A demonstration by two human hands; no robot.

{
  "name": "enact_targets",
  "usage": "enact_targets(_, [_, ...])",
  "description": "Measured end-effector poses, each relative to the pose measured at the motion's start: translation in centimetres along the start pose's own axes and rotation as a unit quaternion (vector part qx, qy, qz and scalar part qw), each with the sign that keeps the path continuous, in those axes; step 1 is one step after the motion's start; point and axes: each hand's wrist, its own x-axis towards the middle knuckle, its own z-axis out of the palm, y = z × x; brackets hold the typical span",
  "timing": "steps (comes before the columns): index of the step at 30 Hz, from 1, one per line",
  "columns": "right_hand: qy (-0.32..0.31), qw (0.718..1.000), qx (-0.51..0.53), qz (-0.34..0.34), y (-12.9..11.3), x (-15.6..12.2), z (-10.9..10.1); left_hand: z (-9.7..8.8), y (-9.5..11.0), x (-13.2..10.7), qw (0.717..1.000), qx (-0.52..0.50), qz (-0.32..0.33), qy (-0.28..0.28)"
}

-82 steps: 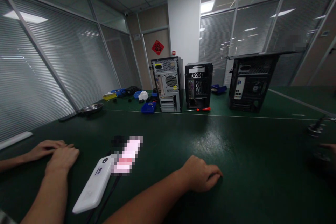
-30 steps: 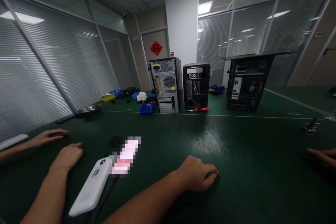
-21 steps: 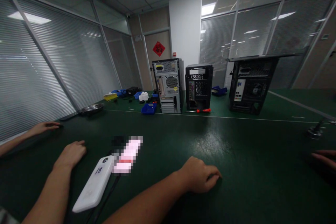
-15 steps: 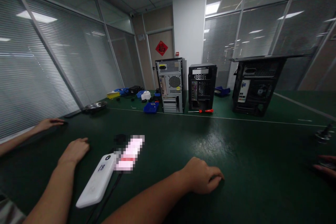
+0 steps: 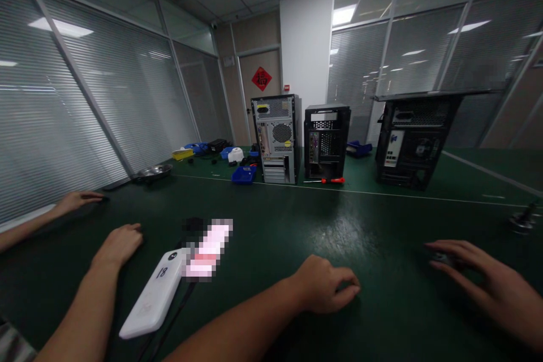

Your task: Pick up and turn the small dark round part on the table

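Note:
My left hand (image 5: 327,285) rests on the green tabletop with its fingers curled in and the thumb close to the index finger. Nothing shows in the gap between them. At the right, my right hand (image 5: 487,285) reaches in over the table, palm side towards the left. Its thumb and fingers are closed around a small dark grey object (image 5: 441,258), too small and dim to name. A white power bank (image 5: 150,297) marked 18 lies left of my left forearm, beside a blurred-out phone-like shape (image 5: 210,249) and a black cable (image 5: 180,308).
Another person's hands (image 5: 121,244) rest on the table at the left. Three computer cases, one grey (image 5: 278,141) and two black (image 5: 326,141), stand at the back. A red screwdriver (image 5: 333,180), a blue bin (image 5: 244,175) and a metal dish (image 5: 155,171) lie there too.
My right hand has come in from the right edge towards the middle, carrying the small dark grey object. My left hand stays nearly where it was.

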Motion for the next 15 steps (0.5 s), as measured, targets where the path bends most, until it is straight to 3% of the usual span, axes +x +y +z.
enact_targets(3, [-0.074, 0.996, 0.003, -0.054, -7.8, 0.2, 2.6, 0.0, 0.0, 0.0, 1.0, -0.027, -0.005, 0.008])
enact_targets(6, [-0.13, 0.986, 0.004, -0.109, -13.0, -0.4, 4.7, 0.2, -0.1, 0.0, 1.0, -0.02, -0.002, 0.012])
enact_targets(9, [-0.133, 0.981, 0.012, -0.139, -14.6, -1.0, 5.9, 0.3, -0.3, 0.0, 1.0, -0.013, 0.007, 0.014])
enact_targets(15, [-0.076, 0.988, 0.025, -0.133, -13.5, -1.1, 6.2, 0.0, -0.2, 0.0, 1.0, -0.013, 0.001, 0.002])
